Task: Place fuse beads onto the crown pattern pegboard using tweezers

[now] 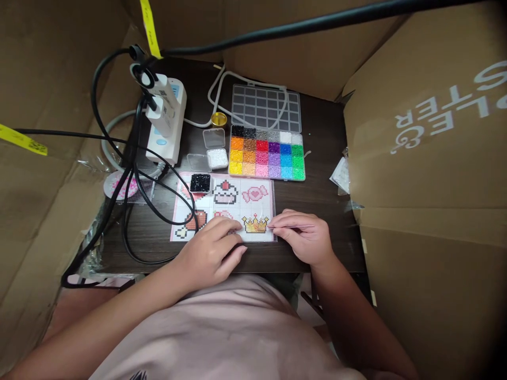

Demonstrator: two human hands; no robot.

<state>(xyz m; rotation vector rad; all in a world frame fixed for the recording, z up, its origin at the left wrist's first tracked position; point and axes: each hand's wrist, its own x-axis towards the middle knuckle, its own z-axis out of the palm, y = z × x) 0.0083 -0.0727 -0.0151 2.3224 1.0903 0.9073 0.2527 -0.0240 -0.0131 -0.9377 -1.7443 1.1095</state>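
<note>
Your right-hand fingers (291, 226) pinch thin tweezers (293, 227) at the crown (255, 225) on the pegboard (261, 235); your left hand (212, 253) rests loosely curled there. Beads look tiny, light, easily scattered: grip each gently by its sides.

The cardboard box wall (428, 137) on the right is showing upside-down white letters, partly cut off, reading about "LER", and nothing else is readable.

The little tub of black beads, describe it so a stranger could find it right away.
On the dark table, find the pattern sheet under both hands. The small tub of black beads sits on its top left corner. The neighbouring small tub holds white beads.
</note>
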